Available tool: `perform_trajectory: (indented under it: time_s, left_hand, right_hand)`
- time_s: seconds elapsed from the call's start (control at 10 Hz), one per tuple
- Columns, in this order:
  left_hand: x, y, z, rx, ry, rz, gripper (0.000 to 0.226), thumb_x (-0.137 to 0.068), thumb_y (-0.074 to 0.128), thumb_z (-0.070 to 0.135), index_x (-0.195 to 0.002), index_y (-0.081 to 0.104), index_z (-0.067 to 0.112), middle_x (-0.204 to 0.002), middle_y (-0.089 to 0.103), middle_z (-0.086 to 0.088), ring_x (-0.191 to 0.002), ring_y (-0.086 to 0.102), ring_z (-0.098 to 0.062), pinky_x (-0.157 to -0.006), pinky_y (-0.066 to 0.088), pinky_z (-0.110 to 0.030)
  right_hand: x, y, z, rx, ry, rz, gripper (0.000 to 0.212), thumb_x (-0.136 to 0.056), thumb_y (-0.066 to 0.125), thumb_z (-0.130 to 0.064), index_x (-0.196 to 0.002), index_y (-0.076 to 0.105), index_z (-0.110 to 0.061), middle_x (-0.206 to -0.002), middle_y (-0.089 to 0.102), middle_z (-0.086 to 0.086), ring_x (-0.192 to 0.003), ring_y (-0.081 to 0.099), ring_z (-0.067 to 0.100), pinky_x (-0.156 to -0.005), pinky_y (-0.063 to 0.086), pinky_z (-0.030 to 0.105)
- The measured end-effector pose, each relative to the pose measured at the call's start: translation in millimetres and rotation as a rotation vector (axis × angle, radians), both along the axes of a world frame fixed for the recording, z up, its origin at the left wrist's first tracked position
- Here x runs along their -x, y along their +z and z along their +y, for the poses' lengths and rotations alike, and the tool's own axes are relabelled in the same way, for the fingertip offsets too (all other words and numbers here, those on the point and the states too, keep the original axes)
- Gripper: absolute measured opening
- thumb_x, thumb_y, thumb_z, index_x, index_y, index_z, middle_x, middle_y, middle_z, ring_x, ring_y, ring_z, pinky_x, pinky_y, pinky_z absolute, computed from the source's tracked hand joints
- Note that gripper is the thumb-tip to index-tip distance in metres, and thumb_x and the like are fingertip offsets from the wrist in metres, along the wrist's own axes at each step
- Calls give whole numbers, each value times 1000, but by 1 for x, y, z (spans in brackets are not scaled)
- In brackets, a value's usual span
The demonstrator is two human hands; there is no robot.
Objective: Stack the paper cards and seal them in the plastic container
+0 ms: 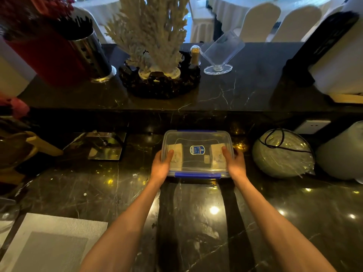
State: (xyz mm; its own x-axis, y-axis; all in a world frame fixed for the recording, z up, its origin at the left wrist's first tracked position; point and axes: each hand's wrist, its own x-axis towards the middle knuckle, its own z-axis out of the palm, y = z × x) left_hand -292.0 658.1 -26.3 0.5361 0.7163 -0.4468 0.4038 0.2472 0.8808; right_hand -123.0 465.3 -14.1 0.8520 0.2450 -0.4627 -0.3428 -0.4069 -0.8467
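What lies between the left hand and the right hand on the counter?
In the head view, the clear plastic container, lid on, lies between the left hand and right hand; both grip its sides. Paper cards show inside.

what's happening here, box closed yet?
A person holds a clear plastic container on the dark counter, left hand on its left end, right hand on its right end. The lid is on, and tan cards show through it, in piles at both ends. The near blue clip looks folded down; the side clips are hidden by the hands, so full sealing can't be confirmed.
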Motion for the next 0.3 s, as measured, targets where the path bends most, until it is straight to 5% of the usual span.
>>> perform_trajectory:
  time_s: [0.1,0.3]
  left_hand:
    - [3,15,-4,-191,-77,157,77,-91,48,66,-153,22,31,-152,45,-6,-133,52,-30,-107,43,-52]
    - [30,45,-27,-567,-267,410,65,-97,28,64,-153,21,33,-155,39,-7,-135,46,-34,-109,37,-59]
  right_hand:
    - [7,21,-3,194,139,-213,82,-84,47,-74,-151,24,-32,-151,48,4,-135,50,31,-109,38,59]
    - [26,53,-38,469,429,-552,68,-94,37,-64,-149,33,-24,-149,46,9,-131,51,30,-103,47,50]
